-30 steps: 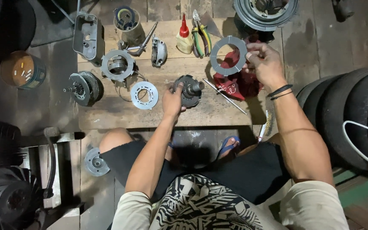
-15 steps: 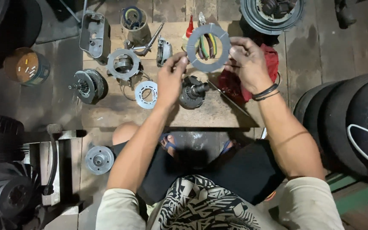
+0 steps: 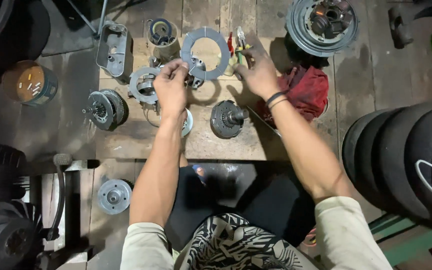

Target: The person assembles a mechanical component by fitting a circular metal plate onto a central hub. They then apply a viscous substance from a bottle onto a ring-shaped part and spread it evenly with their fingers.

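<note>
At the far left a round tin (image 3: 28, 82) with small bits inside is sitting on the dark floor, and below it a flat metal disc (image 3: 114, 196) is lying beside the low wooden board (image 3: 226, 145). On the board's left part a toothed clutch assembly (image 3: 103, 107) is resting on its side, with an open metal housing (image 3: 113, 47) standing above it and a grey hub ring (image 3: 142, 85) just to its right. The left hand (image 3: 172, 90) is hovering over the board near that hub ring, its fingers pinching the lower left edge of a flat grey ring plate (image 3: 206, 52), which is being held up above the board's upper middle, tilted toward the camera. A short cylindrical part (image 3: 162, 34) is standing just left of the plate. Below the plate a dark round clutch drum (image 3: 226, 119) with a stubby shaft is lying on the board, well apart from both hands. The right hand (image 3: 258, 72) is gripping the plate's right edge, fingers closed on it, so both hands are clamped on the same ring, set apart by its width. A black band is circling the right wrist. Further right a red rag (image 3: 308, 90) is lying crumpled at the board's edge, a large grey wheel hub (image 3: 321, 22) is sitting above it, and stacked black tyres (image 3: 401, 155) are filling the right side
</note>
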